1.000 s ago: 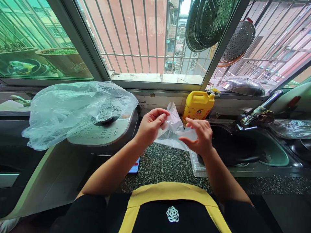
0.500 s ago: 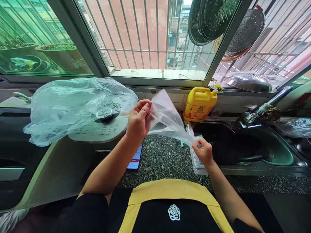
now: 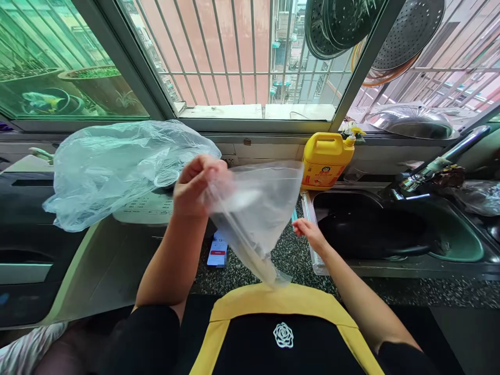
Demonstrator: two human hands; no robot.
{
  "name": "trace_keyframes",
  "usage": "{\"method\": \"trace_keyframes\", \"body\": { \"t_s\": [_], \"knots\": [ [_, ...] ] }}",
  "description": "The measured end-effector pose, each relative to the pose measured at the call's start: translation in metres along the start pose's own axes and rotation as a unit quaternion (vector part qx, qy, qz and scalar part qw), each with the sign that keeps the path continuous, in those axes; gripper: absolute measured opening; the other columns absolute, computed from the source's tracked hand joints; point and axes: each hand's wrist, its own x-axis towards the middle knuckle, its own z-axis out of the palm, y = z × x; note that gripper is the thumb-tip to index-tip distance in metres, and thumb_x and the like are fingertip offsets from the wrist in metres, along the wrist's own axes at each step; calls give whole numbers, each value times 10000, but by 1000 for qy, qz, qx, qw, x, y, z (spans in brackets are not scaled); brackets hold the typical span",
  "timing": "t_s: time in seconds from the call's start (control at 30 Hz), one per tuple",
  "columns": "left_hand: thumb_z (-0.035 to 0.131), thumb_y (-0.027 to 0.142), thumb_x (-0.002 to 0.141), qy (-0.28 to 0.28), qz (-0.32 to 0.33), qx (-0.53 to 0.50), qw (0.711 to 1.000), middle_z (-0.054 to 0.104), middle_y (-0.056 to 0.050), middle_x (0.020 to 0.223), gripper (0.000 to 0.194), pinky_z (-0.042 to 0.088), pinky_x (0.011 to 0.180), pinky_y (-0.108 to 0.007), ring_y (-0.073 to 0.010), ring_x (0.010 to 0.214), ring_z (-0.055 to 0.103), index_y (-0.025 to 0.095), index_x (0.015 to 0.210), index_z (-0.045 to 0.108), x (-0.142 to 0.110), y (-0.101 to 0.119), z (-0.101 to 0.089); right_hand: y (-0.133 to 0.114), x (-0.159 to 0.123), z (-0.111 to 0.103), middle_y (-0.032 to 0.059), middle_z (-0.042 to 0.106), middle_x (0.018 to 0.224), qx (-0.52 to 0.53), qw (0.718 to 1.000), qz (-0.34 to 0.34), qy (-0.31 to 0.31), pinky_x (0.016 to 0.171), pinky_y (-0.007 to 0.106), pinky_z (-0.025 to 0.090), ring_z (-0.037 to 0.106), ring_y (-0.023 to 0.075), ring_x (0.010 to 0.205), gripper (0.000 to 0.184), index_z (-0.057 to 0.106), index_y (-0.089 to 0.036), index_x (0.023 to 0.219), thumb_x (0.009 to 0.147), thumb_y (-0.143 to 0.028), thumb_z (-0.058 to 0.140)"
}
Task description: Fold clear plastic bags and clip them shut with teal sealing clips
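Note:
My left hand (image 3: 199,185) is closed on the upper left corner of a clear plastic bag (image 3: 269,205). The bag spreads out to the right and hangs down over the counter toward the yellow-trimmed apron. My right hand (image 3: 310,234) is apart from the bag, low over a clear plastic box (image 3: 319,266) beside the sink. Its fingers are curled together at the near end of a small teal strip (image 3: 294,214). Whether they grip the strip I cannot tell.
A phone (image 3: 217,251) lies on the speckled counter (image 3: 291,255). On the left, a large crumpled plastic bag (image 3: 117,161) covers part of a lidded appliance (image 3: 140,211). A yellow jug (image 3: 326,161) stands behind the dark sink (image 3: 461,229) with its faucet (image 3: 441,164).
My right hand has let go of the bag and moved slightly left, over the box edge. My left hand has drawn the bag left, and it has swung open and downward.

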Motion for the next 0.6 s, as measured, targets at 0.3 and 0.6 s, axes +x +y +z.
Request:
{"method": "trace_keyframes", "body": {
  "t_s": [0.3, 0.6],
  "knots": [
    [684, 290, 736, -73, 125, -45, 988, 288, 76, 493, 314, 275, 277, -145, -23, 317, 241, 200, 610, 411, 2, 7, -19, 43, 60, 105, 67, 711, 813, 244, 946, 139, -163, 803, 362, 484, 649, 221, 845, 510, 688, -167, 837, 708, -648, 579],
    [713, 349, 702, 31, 130, -7, 991, 308, 83, 482, 343, 214, 288, -169, -32, 341, 231, 207, 610, 415, -9, 6, -47, 41, 56, 42, -34, 670, 670, 263, 962, 67, -19, 674, 287, 497, 600, 140, 620, 272, 628, -213, 699, 567, -393, 784]
  ]
}}
